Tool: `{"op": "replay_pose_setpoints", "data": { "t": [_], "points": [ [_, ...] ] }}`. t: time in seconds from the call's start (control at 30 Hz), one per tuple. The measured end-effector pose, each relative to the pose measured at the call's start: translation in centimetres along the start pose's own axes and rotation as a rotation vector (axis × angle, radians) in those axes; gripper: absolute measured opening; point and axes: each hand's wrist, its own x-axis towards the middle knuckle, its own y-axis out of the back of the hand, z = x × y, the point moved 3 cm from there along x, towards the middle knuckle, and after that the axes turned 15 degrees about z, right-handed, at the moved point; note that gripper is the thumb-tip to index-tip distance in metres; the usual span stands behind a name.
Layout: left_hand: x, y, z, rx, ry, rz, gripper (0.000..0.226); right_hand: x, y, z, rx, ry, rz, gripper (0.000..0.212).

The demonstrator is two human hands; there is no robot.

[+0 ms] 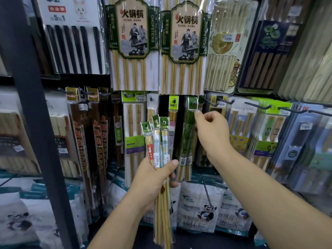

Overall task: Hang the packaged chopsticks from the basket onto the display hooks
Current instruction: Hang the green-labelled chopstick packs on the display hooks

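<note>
At hook (194, 103), R hand (212, 129) pinches green pack (188, 135)

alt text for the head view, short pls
The right hand pinches the top of a green chopstick pack at a display hook, while the left hand grips three more packs before rows of hanging chopsticks.

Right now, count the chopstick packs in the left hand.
3, fanned in the left hand: red-sleeved pack leftmost, blue-patterned pack middle, flowered pack rightmost. More may hide behind. The right hand pinches a separate green pack.
</note>
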Motion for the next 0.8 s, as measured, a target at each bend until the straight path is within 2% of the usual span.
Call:
{"op": "replay_pose_setpoints", "data": {
  "t": [0.07,0.17,0.23,0.4,0.47,0.57,0.67,0.73,0.8],
  "points": [
    [-0.1,0.0,0.1,0.006,-0.004,-0.024,0.024,-0.8,0.3,-0.1,0.012,-0.020,-0.096,0.032],
    [-0.3,-0.2,0.1,0.025,-0.003,-0.077,0.028,-2.4,0.0,-0.7,0.034,-0.027,-0.378,0.022],
    [-0.5,-0.4,0.1,0.032,0.006,-0.106,0.029,-3.1,-0.3,-0.8,0.016,0.017,-0.456,0.019],
    [-0.8,-0.9,0.3,-0.052,0.052,-0.110,0.011,-3.0,-0.2,-0.6,0.025,0.041,-0.408,0.020],
    [-0.8,-0.9,0.6,-0.138,0.092,-0.079,0.015,-2.6,0.1,-0.4,0.049,0.042,-0.352,0.022],
    [-0.4,-0.4,0.7,-0.112,0.077,0.033,0.015,-1.8,0.4,-0.8,0.122,0.038,-0.243,0.025],
    [0.1,-0.1,0.6,-0.119,0.072,0.072,0.013,-0.9,0.6,-1.8,0.192,0.024,-0.169,0.028],
    [0.3,0.1,0.5,-0.041,0.024,0.078,0.018,-0.4,0.6,-2.1,0.189,0.039,-0.139,0.028],
    [0.3,0.1,0.5,0.053,-0.024,0.058,0.034,-0.1,0.4,-2.2,0.175,0.049,-0.127,0.028]
  ]
}}
